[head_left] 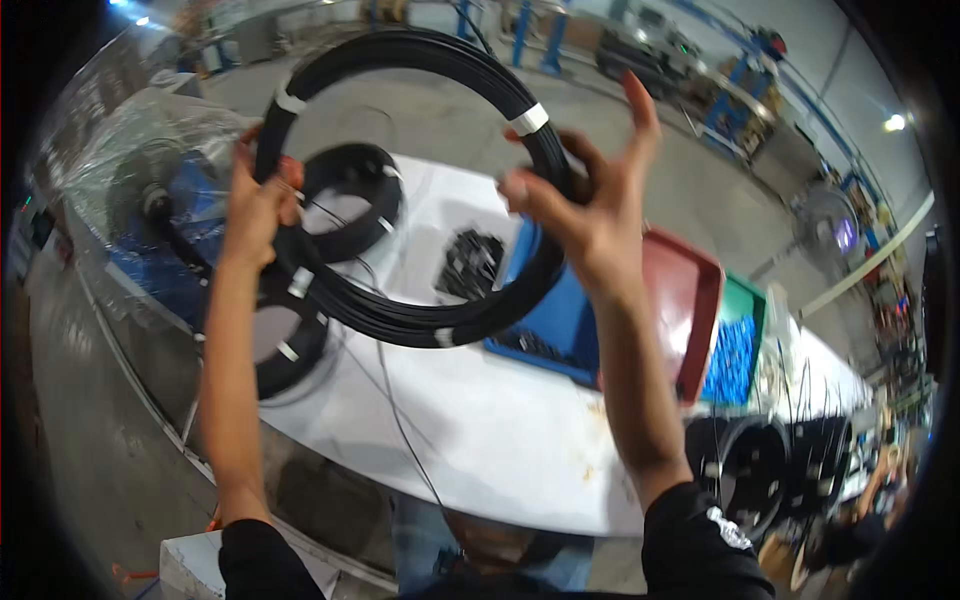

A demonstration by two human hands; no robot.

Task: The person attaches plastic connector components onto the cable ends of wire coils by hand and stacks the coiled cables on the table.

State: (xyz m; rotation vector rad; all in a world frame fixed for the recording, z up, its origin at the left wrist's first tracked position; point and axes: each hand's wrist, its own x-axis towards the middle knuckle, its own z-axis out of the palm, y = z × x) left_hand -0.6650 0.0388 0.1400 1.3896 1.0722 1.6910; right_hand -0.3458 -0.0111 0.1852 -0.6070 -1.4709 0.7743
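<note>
A large coil of black cable (440, 337), bound with several white bands, is held up above the table in front of me. My left hand (258, 210) is closed round its left side. Something small and orange-red (291, 172) shows at those fingers; I cannot make out what it is. My right hand (595, 205) has the coil's right side between the thumb in front and fingers behind, with one finger stretched upward. Beyond my left hand, a second black coil (385, 200) lies on the table. Another black coil (312, 350) sits below it, at the table's left edge.
On the white table (470, 440) are a pile of small black parts (470, 265), a blue tray (575, 325), a red tray (690, 290) and a green tray with blue pieces (733, 360). More black coils (755, 460) stand at right. Clear plastic sheeting (110, 190) lies left; a person (850, 540) is at lower right.
</note>
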